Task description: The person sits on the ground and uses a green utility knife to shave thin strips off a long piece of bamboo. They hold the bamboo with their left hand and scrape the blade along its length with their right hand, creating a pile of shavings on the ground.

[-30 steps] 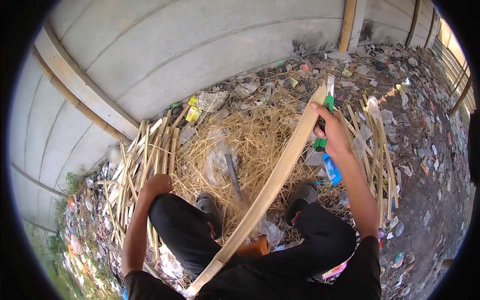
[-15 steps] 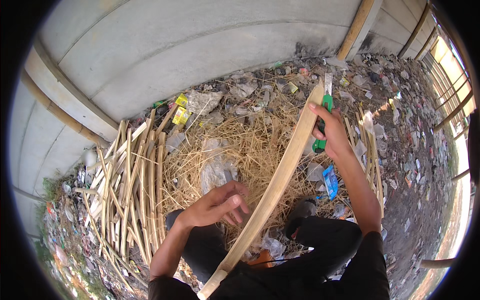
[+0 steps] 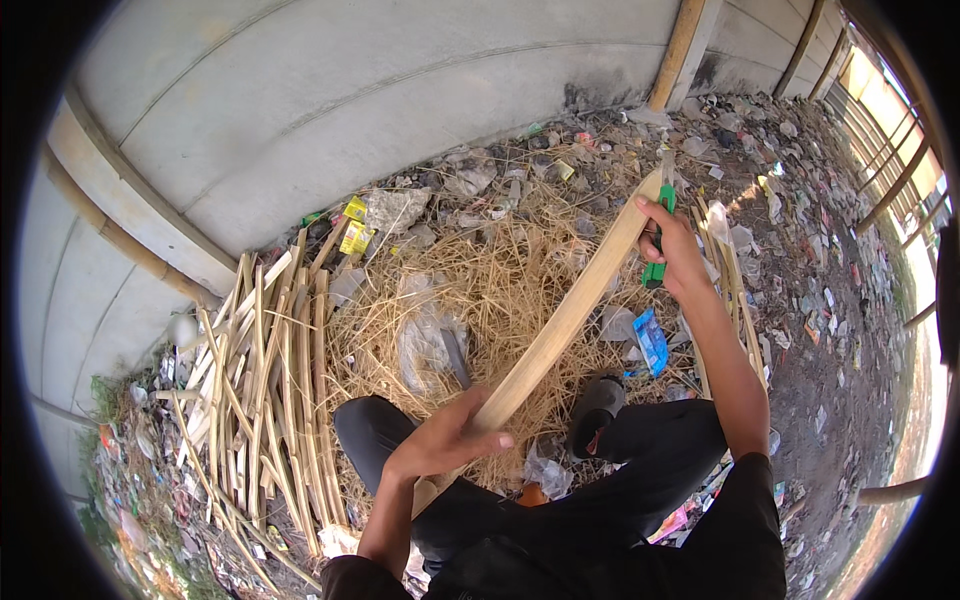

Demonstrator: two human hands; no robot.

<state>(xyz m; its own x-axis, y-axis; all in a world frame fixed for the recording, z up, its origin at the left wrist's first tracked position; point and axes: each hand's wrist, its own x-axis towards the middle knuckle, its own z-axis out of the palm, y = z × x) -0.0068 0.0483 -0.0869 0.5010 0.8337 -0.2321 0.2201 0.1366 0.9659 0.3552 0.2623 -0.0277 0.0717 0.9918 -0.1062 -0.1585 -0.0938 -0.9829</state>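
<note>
A long pale split-bamboo strip (image 3: 575, 310) slants across in front of me, its far end up to the right and its near end down at my lap. My left hand (image 3: 448, 438) is closed round its lower part, the thumb lying over the edge and most of the fingers hidden. In my right hand (image 3: 674, 248) is a green utility knife (image 3: 666, 200) with its blade out and pointing away from me. The thumb of that hand presses on the strip near its far end, and the knife lies alongside the strip's right edge.
Many bamboo strips (image 3: 285, 400) are heaped at the left, and several more (image 3: 735, 300) lie at the right. Straw-like shavings (image 3: 520, 270) cover the ground, with a clear plastic bag (image 3: 420, 345) and a blue packet (image 3: 651, 343) among them. A concrete wall (image 3: 400, 100) stands behind.
My left hand has gone from spread and free of the strip to closed round its lower part. The strip tilts further right, and my right hand has shifted slightly right with the knife.
</note>
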